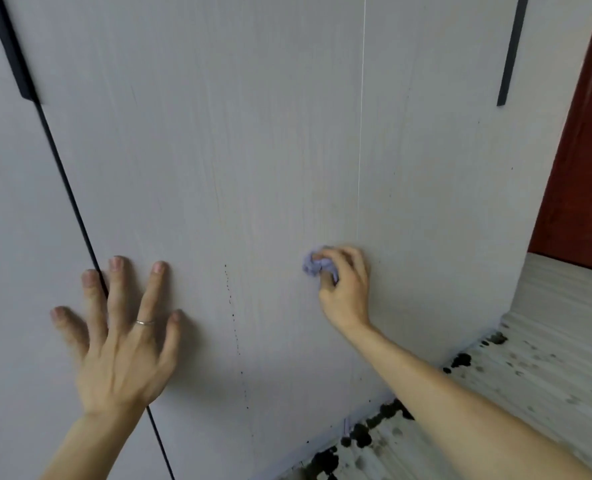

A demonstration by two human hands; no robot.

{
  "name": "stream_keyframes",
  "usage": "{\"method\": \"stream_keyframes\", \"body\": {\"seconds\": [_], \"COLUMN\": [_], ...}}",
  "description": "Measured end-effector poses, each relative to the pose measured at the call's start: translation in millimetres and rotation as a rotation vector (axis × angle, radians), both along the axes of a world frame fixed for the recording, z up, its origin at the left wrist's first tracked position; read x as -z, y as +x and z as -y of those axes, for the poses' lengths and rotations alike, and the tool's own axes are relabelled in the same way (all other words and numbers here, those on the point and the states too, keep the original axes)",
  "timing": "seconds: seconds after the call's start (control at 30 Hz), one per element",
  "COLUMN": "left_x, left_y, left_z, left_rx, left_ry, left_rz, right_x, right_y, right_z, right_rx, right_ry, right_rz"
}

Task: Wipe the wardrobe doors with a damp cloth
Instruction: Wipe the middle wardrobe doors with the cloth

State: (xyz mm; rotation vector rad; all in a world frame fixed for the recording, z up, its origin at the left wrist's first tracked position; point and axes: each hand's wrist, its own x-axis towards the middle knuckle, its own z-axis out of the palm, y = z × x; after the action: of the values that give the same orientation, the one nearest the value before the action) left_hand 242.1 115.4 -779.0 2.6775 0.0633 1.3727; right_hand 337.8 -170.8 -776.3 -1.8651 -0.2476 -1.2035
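Two bare hands met the pale grey wardrobe doors. The left hand lay flat with its fingers spread wide, a thin ring on one finger, and it straddled the dark gap between two doors. The right hand curled its fingers round a small lilac cloth, bunched into a wad and pressed against the door low down, just left of a fine pale seam. Between the hands a trail of small dark specks ran down the panel. Below right lay a pale floor blotched with black marks.

Several things looked likely to go wrong. The wad was so tightly bunched that probably little cloth touched the surface, so strokes might leave unwiped strips and pass beside the specks. An over-wet cloth could send drips down the panel or dry into streaks. The left hand's weight across the gap might rock a door or print finger marks on the panel. Whether the cloth was damp could not be told.
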Motion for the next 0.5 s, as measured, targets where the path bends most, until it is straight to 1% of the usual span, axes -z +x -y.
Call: {"method": "stream_keyframes", "body": {"seconds": [0.1, 0.17, 0.23, 0.27, 0.33, 0.43, 0.5], "left_x": [6, 8, 12, 17, 20, 18, 17], "left_y": [11, 19, 26, 29, 31, 29, 27], "left_z": [2, 3, 3, 3, 2, 3, 5], "left_rx": [0.011, 0.009, -0.031, -0.060, -0.113, -0.131, -0.129], "left_ry": [0.018, 0.005, 0.029, 0.065, 0.135, 0.157, 0.136], "left_rz": [0.072, 0.116, 0.172, 0.206, 0.266, 0.274, 0.254], "right_x": [-79, -100, -80, -54, 8, 89, 93], "right_y": [23, 32, 36, 34, 26, 5, 2], "right_z": [14, 21, 20, 20, 22, 27, 27], "right_rx": [0.095, 0.128, 0.155, 0.166, 0.154, 0.045, 0.023], "right_ry": [0.020, 0.018, 0.010, 0.016, 0.026, -0.049, -0.060], "right_rz": [0.155, 0.210, 0.222, 0.193, 0.112, -0.063, -0.066]}}
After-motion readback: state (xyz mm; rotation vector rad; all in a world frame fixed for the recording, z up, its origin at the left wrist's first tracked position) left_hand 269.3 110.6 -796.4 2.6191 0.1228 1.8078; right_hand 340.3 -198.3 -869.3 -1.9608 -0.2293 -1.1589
